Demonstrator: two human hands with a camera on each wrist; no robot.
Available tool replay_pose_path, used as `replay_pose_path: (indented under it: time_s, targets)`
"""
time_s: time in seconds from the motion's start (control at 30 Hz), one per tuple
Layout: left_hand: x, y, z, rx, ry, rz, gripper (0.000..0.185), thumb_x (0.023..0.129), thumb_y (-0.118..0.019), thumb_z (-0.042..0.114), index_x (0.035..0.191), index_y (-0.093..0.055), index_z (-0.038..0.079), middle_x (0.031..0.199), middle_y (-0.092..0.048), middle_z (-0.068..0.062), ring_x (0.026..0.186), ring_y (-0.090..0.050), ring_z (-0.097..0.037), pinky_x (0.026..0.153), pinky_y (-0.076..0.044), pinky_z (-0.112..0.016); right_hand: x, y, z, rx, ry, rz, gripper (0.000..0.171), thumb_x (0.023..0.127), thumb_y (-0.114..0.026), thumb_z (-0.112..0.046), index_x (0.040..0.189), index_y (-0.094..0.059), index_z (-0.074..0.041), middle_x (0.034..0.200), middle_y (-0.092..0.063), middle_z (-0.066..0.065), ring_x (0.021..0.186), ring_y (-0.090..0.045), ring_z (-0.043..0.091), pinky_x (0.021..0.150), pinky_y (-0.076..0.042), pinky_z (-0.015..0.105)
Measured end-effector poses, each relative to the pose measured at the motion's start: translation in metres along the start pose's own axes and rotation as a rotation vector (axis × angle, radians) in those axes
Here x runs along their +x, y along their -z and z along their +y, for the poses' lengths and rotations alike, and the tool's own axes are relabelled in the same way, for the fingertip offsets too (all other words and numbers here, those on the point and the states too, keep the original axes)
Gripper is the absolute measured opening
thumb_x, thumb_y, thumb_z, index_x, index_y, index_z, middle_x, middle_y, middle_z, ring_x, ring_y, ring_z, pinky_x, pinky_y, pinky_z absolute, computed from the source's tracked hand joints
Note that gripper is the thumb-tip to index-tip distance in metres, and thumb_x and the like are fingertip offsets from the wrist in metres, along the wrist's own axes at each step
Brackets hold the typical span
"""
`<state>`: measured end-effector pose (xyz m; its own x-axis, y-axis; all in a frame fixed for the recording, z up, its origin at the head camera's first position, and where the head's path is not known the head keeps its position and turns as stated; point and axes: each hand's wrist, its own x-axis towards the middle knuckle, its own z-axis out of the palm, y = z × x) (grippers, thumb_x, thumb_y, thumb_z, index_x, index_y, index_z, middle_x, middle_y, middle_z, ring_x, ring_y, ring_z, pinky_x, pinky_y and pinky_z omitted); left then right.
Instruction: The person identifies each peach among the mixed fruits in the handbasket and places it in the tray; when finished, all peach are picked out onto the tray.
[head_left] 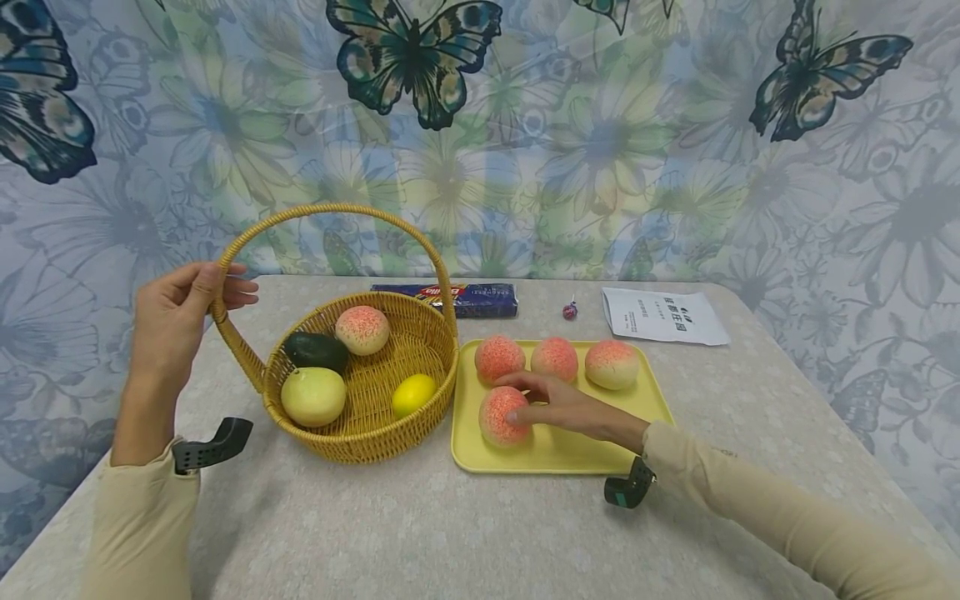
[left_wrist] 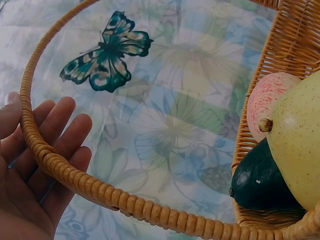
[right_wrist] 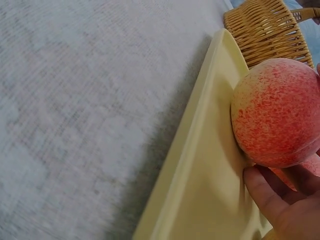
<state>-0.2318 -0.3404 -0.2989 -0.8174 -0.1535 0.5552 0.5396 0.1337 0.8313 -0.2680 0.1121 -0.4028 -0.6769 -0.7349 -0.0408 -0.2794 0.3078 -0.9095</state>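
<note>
My left hand (head_left: 228,287) pinches the left side of the wicker basket's handle (head_left: 337,212) between thumb and fingers; in the left wrist view the handle (left_wrist: 100,187) lies across the fingers (left_wrist: 60,135). The basket (head_left: 360,437) holds a peach (head_left: 362,329), an avocado (head_left: 315,350), a pale green pear (head_left: 313,396) and a lemon (head_left: 413,394). My right hand (head_left: 517,400) grips the front peach (head_left: 495,421) on the yellow tray (head_left: 555,454); the right wrist view shows this peach (right_wrist: 275,112) resting on the tray (right_wrist: 200,175). Three more peaches (head_left: 555,358) line the tray's back.
A blue packet (head_left: 468,298), a small wrapped sweet (head_left: 570,311) and a printed sheet of paper (head_left: 660,315) lie at the back of the table. A butterfly-patterned curtain (head_left: 600,125) hangs right behind. The basket and the tray stand side by side, nearly touching.
</note>
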Motion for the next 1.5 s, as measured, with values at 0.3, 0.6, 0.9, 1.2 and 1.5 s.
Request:
replay_pose_path:
  time_s: [0.3,0.6,0.9,1.2,1.5]
  targets:
    - [0.001,0.000,-0.001,0.011,-0.011,-0.003,0.036,0.097,-0.056,0.019,0.112,-0.062,-0.014,0.084,-0.074,-0.001,0.075,-0.071,-0.010,0.073,-0.054,-0.014,0.000,0.008,-0.014,-0.013,0.009,-0.029,0.054,0.093,-0.064,-0.024,0.141,-0.045,-0.006,0.143,-0.046,0.014,0.132,-0.044,0.028,0.108,-0.039,0.044]
    - [0.001,0.000,-0.002,-0.009,-0.018,-0.001,0.035,0.097,-0.056,0.018,0.112,-0.062,-0.014,0.083,-0.073,-0.002,0.074,-0.071,-0.011,0.072,-0.054,-0.015,0.011,0.015,-0.040,-0.027,0.062,-0.063,0.060,0.092,-0.066,-0.027,0.143,-0.042,-0.007,0.142,-0.047,0.015,0.133,-0.043,0.031,0.109,-0.037,0.045]
    - [0.001,0.000,-0.002,0.009,-0.016,0.001,0.034,0.097,-0.056,0.019,0.112,-0.063,-0.011,0.084,-0.073,-0.001,0.075,-0.071,-0.010,0.073,-0.054,-0.015,0.028,0.013,-0.063,-0.061,0.132,-0.071,0.055,0.092,-0.066,-0.020,0.142,-0.045,-0.010,0.144,-0.046,0.009,0.131,-0.046,0.032,0.108,-0.039,0.046]
    - [0.000,0.001,-0.002,-0.003,-0.013,0.007,0.033,0.097,-0.056,0.018,0.110,-0.064,-0.011,0.083,-0.073,-0.002,0.074,-0.071,-0.011,0.072,-0.054,-0.015,0.049,0.007,-0.091,-0.096,0.196,-0.105,0.054,0.091,-0.065,-0.016,0.141,-0.045,-0.009,0.145,-0.046,0.003,0.134,-0.043,0.027,0.110,-0.038,0.043]
    - [0.000,0.000,-0.002,-0.007,-0.014,0.006,0.033,0.097,-0.056,0.018,0.110,-0.064,-0.010,0.083,-0.074,-0.001,0.074,-0.071,-0.010,0.072,-0.054,-0.015,0.078,0.003,-0.118,-0.210,0.264,-0.123,0.054,0.091,-0.065,-0.021,0.142,-0.046,-0.015,0.143,-0.048,-0.001,0.129,-0.048,0.015,0.107,-0.040,0.034]
